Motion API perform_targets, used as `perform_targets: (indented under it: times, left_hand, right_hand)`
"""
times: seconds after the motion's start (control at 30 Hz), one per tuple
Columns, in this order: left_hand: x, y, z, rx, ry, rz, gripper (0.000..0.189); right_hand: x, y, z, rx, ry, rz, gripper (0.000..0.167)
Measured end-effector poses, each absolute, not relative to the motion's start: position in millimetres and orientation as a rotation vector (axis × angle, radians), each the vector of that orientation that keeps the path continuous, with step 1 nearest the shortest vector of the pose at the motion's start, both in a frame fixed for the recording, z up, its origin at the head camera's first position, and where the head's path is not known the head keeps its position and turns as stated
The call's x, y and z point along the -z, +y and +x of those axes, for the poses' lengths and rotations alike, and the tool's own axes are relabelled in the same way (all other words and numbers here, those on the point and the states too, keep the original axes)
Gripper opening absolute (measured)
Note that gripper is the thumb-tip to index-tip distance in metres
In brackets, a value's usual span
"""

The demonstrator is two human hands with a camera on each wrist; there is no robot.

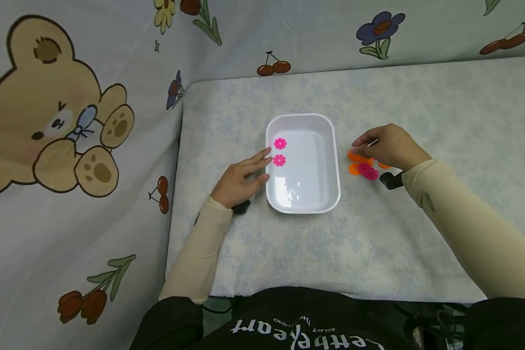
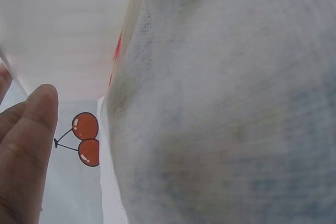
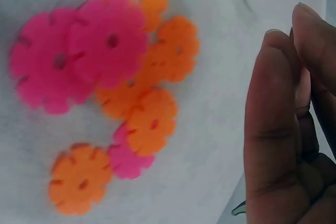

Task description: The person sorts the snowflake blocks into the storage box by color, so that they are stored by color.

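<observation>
A white rectangular tray (image 1: 306, 184) holds two pink notched discs along its left side, one pink disc (image 1: 280, 143) above another pink disc (image 1: 279, 160). My left hand (image 1: 240, 182) rests at the tray's left rim, fingers extended, fingertips touching or very near the edge. To the tray's right, my right hand (image 1: 393, 146) hovers over a loose pile of notched discs with its fingers bent and thumb near the fingertips. Nothing shows between them. The right wrist view has overlapping pink discs (image 3: 110, 40) and several orange discs (image 3: 81, 179), lying apart from the fingers (image 3: 270, 129).
A pale patterned cloth (image 1: 253, 248) covers the table. White curtain fabric with a printed bear (image 1: 52, 121) hangs at the left and back. Dark wrist-camera mounts (image 1: 391, 181) sit below each wrist. The person's dark shirt (image 1: 297, 316) is at the near edge.
</observation>
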State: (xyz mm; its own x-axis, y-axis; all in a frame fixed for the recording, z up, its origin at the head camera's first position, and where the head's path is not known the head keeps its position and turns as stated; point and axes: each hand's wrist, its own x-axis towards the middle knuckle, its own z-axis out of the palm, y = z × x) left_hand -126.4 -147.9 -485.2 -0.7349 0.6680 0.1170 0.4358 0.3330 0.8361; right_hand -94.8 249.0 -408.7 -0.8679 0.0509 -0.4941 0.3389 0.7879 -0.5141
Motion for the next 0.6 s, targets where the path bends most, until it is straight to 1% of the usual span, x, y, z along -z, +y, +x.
perform_targets:
  times: [0.3, 0.47, 0.6]
  left_hand:
    - [484.7, -147.8, -125.3, -1.367, 2.357, 1.003, 0.049]
    - [485.1, -146.9, -125.1, -1.371, 2.363, 1.010, 0.048]
    - [484.8, -145.9, -125.1, -1.377, 2.363, 1.006, 0.048]
  right_hand:
    - [429.0, 261.0, -83.3, 0.827, 2.536, 0.284, 0.040]
    - [439.3, 263.2, -77.6, 0.807, 2.552, 0.307, 0.040]
    - [443.8, 266.8, -74.0, 0.803, 2.554, 0.312, 0.045]
